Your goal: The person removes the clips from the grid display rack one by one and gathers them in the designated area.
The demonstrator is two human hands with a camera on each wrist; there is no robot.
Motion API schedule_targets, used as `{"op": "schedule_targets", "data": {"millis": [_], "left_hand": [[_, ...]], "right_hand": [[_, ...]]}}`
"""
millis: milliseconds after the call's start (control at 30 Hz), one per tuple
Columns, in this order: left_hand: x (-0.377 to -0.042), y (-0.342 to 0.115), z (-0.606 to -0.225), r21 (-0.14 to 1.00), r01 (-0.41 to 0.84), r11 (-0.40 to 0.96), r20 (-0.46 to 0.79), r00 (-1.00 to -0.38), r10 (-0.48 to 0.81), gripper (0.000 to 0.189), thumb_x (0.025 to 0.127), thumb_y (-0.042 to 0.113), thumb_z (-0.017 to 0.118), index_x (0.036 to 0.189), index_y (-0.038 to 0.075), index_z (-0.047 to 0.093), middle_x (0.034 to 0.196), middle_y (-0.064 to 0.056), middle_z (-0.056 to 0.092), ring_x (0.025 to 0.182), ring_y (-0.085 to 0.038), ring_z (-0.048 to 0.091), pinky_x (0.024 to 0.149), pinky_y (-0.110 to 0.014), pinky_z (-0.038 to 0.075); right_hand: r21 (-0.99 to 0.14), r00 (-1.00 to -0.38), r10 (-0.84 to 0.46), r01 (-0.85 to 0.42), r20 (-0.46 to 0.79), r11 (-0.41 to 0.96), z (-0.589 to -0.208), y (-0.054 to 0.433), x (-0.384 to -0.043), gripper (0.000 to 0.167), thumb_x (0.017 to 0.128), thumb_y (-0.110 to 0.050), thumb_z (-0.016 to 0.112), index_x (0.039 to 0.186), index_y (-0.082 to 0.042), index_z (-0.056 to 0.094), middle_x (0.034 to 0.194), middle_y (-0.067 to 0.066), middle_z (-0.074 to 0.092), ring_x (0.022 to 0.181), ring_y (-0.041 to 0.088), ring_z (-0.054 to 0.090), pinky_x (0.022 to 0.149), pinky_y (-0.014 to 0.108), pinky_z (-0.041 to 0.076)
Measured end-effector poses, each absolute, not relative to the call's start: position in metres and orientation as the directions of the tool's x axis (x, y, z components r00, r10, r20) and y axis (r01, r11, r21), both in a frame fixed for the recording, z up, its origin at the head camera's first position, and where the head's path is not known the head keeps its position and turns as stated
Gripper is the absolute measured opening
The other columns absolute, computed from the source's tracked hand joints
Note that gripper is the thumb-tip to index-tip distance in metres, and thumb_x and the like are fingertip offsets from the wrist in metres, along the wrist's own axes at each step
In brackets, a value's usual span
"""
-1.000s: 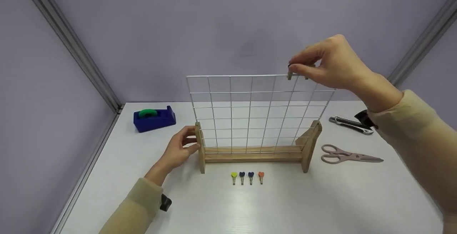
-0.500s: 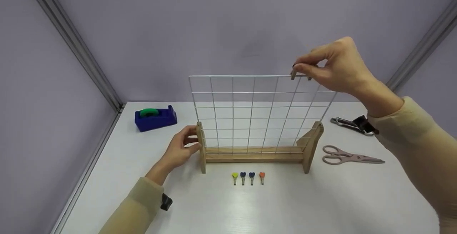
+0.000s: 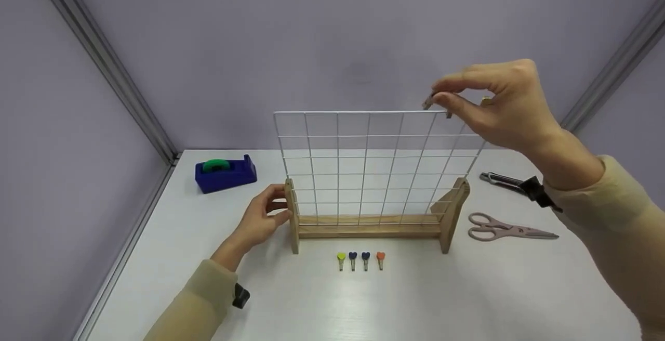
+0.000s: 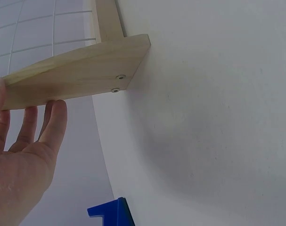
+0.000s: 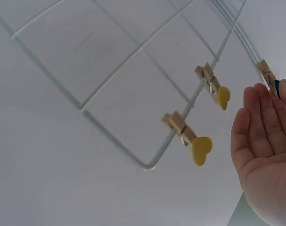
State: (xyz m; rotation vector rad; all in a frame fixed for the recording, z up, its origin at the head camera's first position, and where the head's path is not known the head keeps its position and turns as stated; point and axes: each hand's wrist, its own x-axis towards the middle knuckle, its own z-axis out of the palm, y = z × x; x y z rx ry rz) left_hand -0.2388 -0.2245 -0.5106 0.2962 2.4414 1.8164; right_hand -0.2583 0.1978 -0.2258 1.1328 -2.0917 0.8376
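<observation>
My left hand [image 3: 261, 218] grips the left side board of the wooden stand [image 3: 369, 232], thumb in front and fingers behind it; the board [image 4: 77, 75] fills much of the left wrist view. White wire grid [image 3: 363, 169] rises upright from the stand. At its top right, my right hand [image 3: 499, 102] pinches a small clothespin [image 3: 428, 103] by its dark blue heart end. That clothespin is tilted, its tip just above the top wire. Two yellow-heart clothespins [image 5: 180, 129] are clipped on the wire nearer the corner, partly hidden by the hand in the head view.
In front of the stand lies a row of heart clothespins: a yellow one [image 3: 341, 260], two dark blue ones [image 3: 353, 260] and an orange one [image 3: 381, 260]. Scissors [image 3: 511, 229] and a utility knife [image 3: 501, 181] lie right. A blue tape dispenser [image 3: 226, 174] stands back left.
The blue-heart clothespin has come up off the top wire and tilted. My right hand has shifted right with it; my left hand stays on the board.
</observation>
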Motion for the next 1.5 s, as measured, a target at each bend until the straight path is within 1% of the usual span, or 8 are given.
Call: {"op": "schedule_targets", "data": {"millis": [133,267,600,800,933,1100,1267,1500], "left_hand": [[-0.239,-0.225,-0.511,0.954,0.107,0.28,0.051,-0.978,0.201,0.052,0.102,-0.008,0.069,0.151,0.003,0.06,0.153,-0.026,0.065,0.141,-0.044,0.068,0.111,-0.034,0.064],[-0.239,-0.225,-0.511,0.952,0.103,0.288,0.047,-0.98,0.195,0.052,0.102,-0.009,0.069,0.151,0.004,0.06,0.153,-0.026,0.065,0.141,-0.044,0.068,0.112,-0.038,0.064],[-0.239,-0.224,-0.51,0.95,0.117,0.29,0.06,-0.978,0.198,0.052,0.101,-0.01,0.068,0.151,0.002,0.059,0.151,-0.025,0.066,0.14,-0.044,0.068,0.115,-0.045,0.063],[-0.239,-0.224,-0.51,0.949,0.127,0.287,0.069,-0.977,0.204,0.052,0.101,-0.01,0.069,0.15,0.003,0.06,0.151,-0.025,0.066,0.139,-0.044,0.068,0.119,-0.057,0.06],[-0.239,-0.224,-0.51,0.95,0.125,0.286,0.068,-0.977,0.202,0.053,0.1,-0.011,0.069,0.15,0.004,0.06,0.151,-0.023,0.066,0.139,-0.043,0.068,0.119,-0.056,0.06],[-0.236,-0.227,-0.512,0.95,0.105,0.293,0.045,-0.978,0.205,0.052,0.101,-0.009,0.07,0.15,0.005,0.06,0.152,-0.023,0.066,0.141,-0.042,0.068,0.116,-0.046,0.063],[-0.236,-0.228,-0.512,0.951,0.108,0.291,0.05,-0.979,0.198,0.052,0.101,-0.009,0.069,0.15,0.003,0.06,0.151,-0.023,0.067,0.14,-0.042,0.068,0.118,-0.051,0.061],[-0.237,-0.226,-0.511,0.951,0.089,0.296,0.033,-0.981,0.19,0.054,0.101,-0.01,0.069,0.153,0.003,0.058,0.152,-0.022,0.066,0.142,-0.041,0.067,0.118,-0.049,0.061]], "right_hand": [[-0.247,-0.415,-0.476,-0.893,0.775,0.375,-0.233,0.192,-0.244,0.014,0.09,0.006,0.086,0.098,-0.006,0.089,0.092,0.009,0.088,0.095,-0.018,0.074,0.069,0.003,0.05],[-0.291,-0.443,-0.505,-0.889,0.741,0.354,-0.249,0.186,-0.233,0.02,0.089,0.01,0.085,0.101,-0.006,0.089,0.094,0.007,0.089,0.098,-0.016,0.076,0.088,0.008,0.061],[-0.462,-0.538,-0.626,-0.834,0.564,0.301,-0.339,0.159,-0.217,0.016,0.092,0.007,0.084,0.104,-0.004,0.088,0.095,0.004,0.089,0.082,0.017,0.085,0.08,0.012,0.065],[-0.673,-0.691,-0.658,-0.641,0.298,0.369,-0.396,0.142,-0.204,0.01,0.099,-0.004,0.082,0.107,-0.006,0.089,0.097,0.005,0.089,0.081,0.013,0.084,0.073,0.022,0.068],[-0.782,-0.752,-0.647,-0.475,0.125,0.402,-0.437,0.13,-0.196,0.011,0.101,-0.007,0.081,0.108,-0.004,0.088,0.099,0.009,0.088,0.075,0.006,0.079,0.068,0.021,0.066],[-0.847,-0.783,-0.622,-0.324,-0.01,0.422,-0.487,0.118,-0.188,0.014,0.099,-0.01,0.082,0.108,-0.001,0.088,0.098,0.011,0.088,0.077,0.006,0.079,0.069,0.017,0.063],[-0.872,-0.796,-0.596,-0.214,-0.105,0.44,-0.519,0.109,-0.183,0.01,0.095,-0.008,0.083,0.101,-0.002,0.089,0.09,0.013,0.087,0.074,0.011,0.079,0.065,0.014,0.06],[-0.887,-0.806,-0.557,-0.092,-0.201,0.453,-0.54,0.096,-0.181,0.005,0.092,-0.007,0.085,0.092,-0.006,0.09,0.081,0.012,0.085,0.065,0.005,0.07,0.059,0.015,0.056]]}}
